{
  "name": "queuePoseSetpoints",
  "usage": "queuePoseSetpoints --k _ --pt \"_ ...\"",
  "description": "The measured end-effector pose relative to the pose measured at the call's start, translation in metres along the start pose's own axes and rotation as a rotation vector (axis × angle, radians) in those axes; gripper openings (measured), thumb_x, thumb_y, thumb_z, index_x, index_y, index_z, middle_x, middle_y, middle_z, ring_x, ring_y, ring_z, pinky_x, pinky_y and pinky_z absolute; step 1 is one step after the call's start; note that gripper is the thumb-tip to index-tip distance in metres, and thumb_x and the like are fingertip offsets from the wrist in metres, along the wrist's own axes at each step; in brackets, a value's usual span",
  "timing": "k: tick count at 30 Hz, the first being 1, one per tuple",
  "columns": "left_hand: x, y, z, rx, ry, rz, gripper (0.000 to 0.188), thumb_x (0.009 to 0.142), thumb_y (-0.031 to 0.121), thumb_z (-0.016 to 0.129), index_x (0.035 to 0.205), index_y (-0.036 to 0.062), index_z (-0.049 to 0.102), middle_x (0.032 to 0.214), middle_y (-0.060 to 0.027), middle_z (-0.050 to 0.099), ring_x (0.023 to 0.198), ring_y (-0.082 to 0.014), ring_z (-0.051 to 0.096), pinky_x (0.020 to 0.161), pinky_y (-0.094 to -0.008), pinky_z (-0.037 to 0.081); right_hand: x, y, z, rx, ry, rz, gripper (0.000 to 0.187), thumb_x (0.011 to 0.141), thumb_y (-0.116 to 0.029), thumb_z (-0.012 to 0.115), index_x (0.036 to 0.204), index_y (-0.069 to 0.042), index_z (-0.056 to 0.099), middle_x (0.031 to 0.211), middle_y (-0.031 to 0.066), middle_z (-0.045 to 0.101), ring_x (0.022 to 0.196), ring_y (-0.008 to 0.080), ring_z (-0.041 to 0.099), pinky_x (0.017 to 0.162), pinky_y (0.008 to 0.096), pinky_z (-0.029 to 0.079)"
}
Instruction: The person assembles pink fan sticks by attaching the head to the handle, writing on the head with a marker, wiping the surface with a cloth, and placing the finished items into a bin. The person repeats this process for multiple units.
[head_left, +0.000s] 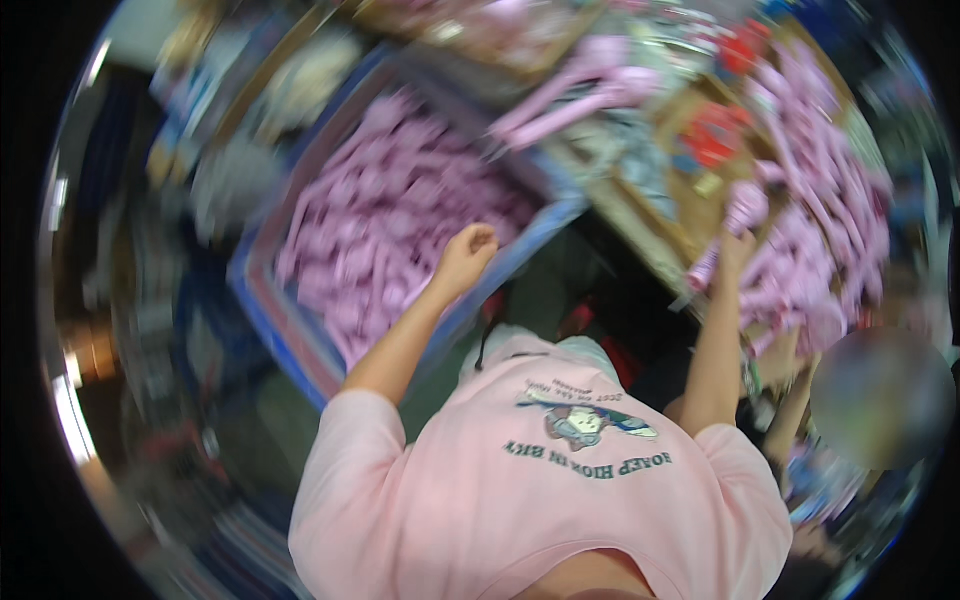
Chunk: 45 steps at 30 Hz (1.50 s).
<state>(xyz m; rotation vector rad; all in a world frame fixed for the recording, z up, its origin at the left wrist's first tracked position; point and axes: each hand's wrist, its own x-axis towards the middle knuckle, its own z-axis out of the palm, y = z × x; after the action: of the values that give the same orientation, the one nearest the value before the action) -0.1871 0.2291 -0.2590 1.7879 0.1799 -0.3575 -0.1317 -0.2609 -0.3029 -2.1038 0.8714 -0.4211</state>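
My left hand [468, 258] is over the near right side of a blue bin [400, 358], its fingers curled in and nothing seen in them. Heaped pink pieces [385, 215] with rounded heads and long handles fill much of the bin. At the right, my right hand [735, 250] grips a pink long-handled piece with a rounded head [746, 207], its head up and its handle slanting down to the left. Beside that hand lies a big pile of similar pink pieces [800, 240] on the worktable. Blur hides their finer detail.
Two more pink long-handled pieces [590, 95] lie past the bin's far right corner. A cardboard tray [655, 215] on the table holds red items [712, 135]. Another person's arm [790, 405] reaches in at the right. A further box of pink items [480, 30] stands at the back.
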Motion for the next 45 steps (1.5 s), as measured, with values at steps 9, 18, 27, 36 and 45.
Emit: queuePoseSetpoints --k 9,18,27,36,45 --pt "-0.130 -0.245 -0.128 0.223 0.499 -0.706 0.035 0.074 0.024 0.064 0.102 0.0036 0.063 0.098 -0.0207 0.066 0.093 -0.0337 0.064 0.082 -0.0392 0.049 -0.129 -0.127 0.072 -0.030 -0.276 -0.500 0.042 0.090 -0.010 0.058 0.124 0.009 0.045 0.122 0.0206 0.051 0.108 0.0259 0.054 0.092 0.0328 0.044" --pt "-0.163 -0.337 -0.243 0.243 1.131 -0.983 0.075 0.075 0.051 0.064 0.126 -0.0010 0.047 0.120 -0.0315 0.050 0.117 -0.0432 0.046 0.100 -0.0456 0.037 -0.339 -0.172 0.178 -0.342 -1.049 -0.993 0.039 0.082 -0.004 0.061 0.120 -0.001 0.052 0.117 0.0186 0.056 0.108 0.0346 0.053 0.092 0.0397 0.043" --pt "-0.083 -0.371 -0.341 0.155 0.964 -0.996 0.058 0.079 0.041 0.059 0.127 0.0096 0.049 0.124 -0.0255 0.052 0.124 -0.0400 0.040 0.102 -0.0450 0.034 -0.432 -0.133 0.348 -0.684 -1.502 -1.255 0.055 0.072 -0.011 0.066 0.123 -0.004 0.047 0.116 0.0159 0.054 0.111 0.0352 0.050 0.092 0.0427 0.043" --pt "-0.116 -0.412 -0.363 -0.675 1.150 -0.733 0.037 0.066 0.001 0.066 0.101 -0.0084 0.057 0.081 -0.0130 0.062 0.067 -0.0196 0.061 0.061 -0.0315 0.049 -0.483 -0.113 0.411 -0.925 -1.834 -1.190 0.036 0.074 -0.024 0.066 0.102 -0.004 0.055 0.100 0.0182 0.063 0.099 0.0341 0.059 0.088 0.0433 0.046" --pt "-0.104 -0.354 -0.326 0.525 0.702 -0.253 0.029 0.063 -0.001 0.061 0.092 -0.0009 0.061 0.089 -0.0214 0.063 0.086 -0.0390 0.060 0.081 -0.0435 0.048 -0.552 -0.121 0.492 -0.331 -1.268 -0.023 0.043 0.070 -0.020 0.077 0.101 0.000 0.056 0.082 0.0079 0.065 0.061 0.0152 0.060 0.057 0.0293 0.049"
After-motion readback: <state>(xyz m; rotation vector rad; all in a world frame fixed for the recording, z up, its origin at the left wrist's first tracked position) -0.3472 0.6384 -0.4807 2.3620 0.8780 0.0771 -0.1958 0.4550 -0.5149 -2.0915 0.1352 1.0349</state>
